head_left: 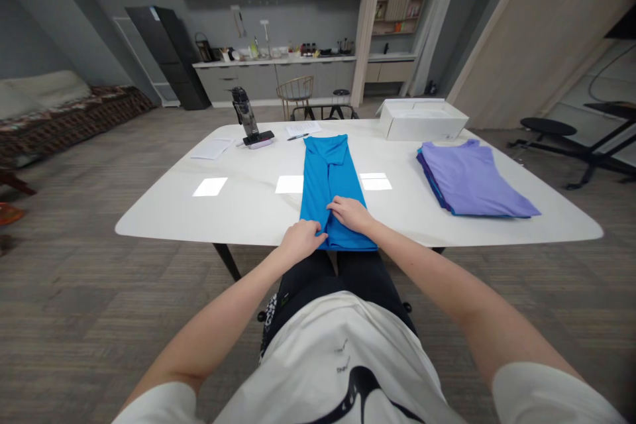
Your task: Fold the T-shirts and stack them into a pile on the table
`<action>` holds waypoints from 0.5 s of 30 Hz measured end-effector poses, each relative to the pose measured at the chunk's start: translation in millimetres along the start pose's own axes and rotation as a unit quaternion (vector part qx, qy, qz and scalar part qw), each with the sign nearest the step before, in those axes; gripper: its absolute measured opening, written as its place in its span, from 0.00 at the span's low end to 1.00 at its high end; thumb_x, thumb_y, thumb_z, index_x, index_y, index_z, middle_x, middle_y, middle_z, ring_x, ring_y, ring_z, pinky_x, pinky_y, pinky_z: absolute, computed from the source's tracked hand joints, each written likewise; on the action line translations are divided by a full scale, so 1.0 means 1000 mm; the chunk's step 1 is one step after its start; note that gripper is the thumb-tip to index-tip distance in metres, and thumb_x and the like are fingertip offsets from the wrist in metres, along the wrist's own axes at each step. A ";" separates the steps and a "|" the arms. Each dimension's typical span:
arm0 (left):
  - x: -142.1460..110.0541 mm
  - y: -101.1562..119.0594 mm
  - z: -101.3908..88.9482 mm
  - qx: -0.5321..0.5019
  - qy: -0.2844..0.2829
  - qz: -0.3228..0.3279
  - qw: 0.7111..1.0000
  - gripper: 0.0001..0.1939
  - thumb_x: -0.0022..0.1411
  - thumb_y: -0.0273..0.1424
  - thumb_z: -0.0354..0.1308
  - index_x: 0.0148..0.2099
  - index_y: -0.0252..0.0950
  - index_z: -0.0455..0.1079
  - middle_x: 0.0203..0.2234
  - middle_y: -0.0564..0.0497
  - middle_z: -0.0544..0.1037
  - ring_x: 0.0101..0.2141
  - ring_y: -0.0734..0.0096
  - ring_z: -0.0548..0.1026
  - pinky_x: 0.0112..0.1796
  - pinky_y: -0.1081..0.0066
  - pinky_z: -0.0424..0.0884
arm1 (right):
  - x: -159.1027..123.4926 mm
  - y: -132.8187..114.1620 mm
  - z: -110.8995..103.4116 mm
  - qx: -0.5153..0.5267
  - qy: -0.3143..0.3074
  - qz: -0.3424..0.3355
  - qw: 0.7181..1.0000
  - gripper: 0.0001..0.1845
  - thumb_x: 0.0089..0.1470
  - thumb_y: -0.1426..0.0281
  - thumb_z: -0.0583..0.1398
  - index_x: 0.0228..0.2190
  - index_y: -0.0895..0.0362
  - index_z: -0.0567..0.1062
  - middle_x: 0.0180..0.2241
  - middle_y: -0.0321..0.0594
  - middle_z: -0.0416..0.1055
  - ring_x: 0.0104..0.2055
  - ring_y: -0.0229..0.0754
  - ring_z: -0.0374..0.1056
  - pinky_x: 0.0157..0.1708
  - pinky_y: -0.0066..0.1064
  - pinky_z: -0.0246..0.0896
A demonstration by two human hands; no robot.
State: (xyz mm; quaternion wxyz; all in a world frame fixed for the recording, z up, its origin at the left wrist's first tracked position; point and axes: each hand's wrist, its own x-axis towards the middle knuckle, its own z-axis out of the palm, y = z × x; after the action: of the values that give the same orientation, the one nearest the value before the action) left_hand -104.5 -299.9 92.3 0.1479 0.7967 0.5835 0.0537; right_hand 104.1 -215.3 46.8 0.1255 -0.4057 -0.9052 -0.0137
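Observation:
A bright blue shirt (328, 179) lies lengthwise on the white table, folded into a long narrow strip. Its near end reaches the table's front edge, and a folded flap shows at its far end. My left hand (302, 240) is at the near left corner, its thumb and fingers closed on the cloth. Farther up, my right hand (350, 213) rests over the right half, fingertips pinching the fold that runs down the middle. The cloth under both hands is partly hidden.
Folded shirts, a lilac one (467, 175) on top, are stacked on the table (238, 212) at right. Behind them stands a white box (422, 120). A handheld vacuum (248, 119), papers (212, 148) and a pen (298, 137) lie toward the far left side.

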 end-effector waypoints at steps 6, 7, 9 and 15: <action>0.002 0.019 0.006 -0.072 0.015 0.064 0.995 0.14 0.69 0.42 0.56 0.37 0.40 0.76 0.30 0.48 0.81 0.35 0.60 0.79 0.35 0.70 0.66 | -0.005 0.008 0.001 0.049 0.029 0.033 0.998 0.16 0.70 0.71 0.52 0.51 0.54 0.77 0.48 0.44 0.72 0.48 0.43 0.70 0.45 0.30 0.62; 0.004 0.020 0.009 -0.092 -0.001 0.069 0.993 0.15 0.69 0.43 0.56 0.37 0.40 0.77 0.29 0.48 0.81 0.35 0.61 0.79 0.35 0.70 0.66 | -0.007 0.009 0.003 0.051 0.018 0.035 0.998 0.16 0.70 0.71 0.53 0.51 0.53 0.78 0.48 0.43 0.72 0.47 0.43 0.70 0.44 0.30 0.62; 0.008 0.018 0.016 -0.138 -0.041 0.083 0.986 0.17 0.69 0.45 0.56 0.37 0.39 0.78 0.28 0.49 0.81 0.33 0.62 0.79 0.35 0.70 0.67 | -0.012 0.011 0.007 0.051 -0.011 0.031 0.998 0.16 0.70 0.71 0.54 0.51 0.53 0.78 0.47 0.43 0.71 0.47 0.43 0.70 0.44 0.30 0.62; 0.030 -0.013 0.022 -0.230 -0.059 0.138 0.962 0.14 0.70 0.34 0.53 0.46 0.39 0.80 0.42 0.51 0.84 0.42 0.66 0.79 0.47 0.70 0.72 | -0.027 0.008 0.006 0.083 -0.010 0.033 0.996 0.20 0.74 0.63 0.49 0.57 0.53 0.74 0.48 0.45 0.71 0.49 0.44 0.69 0.49 0.33 0.61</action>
State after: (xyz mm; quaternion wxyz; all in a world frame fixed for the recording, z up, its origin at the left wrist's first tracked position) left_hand -101.7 -271.9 64.5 0.3525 0.8158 0.4303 0.1585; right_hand 126.0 -229.0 33.8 0.1504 -0.4238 -0.8905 0.0698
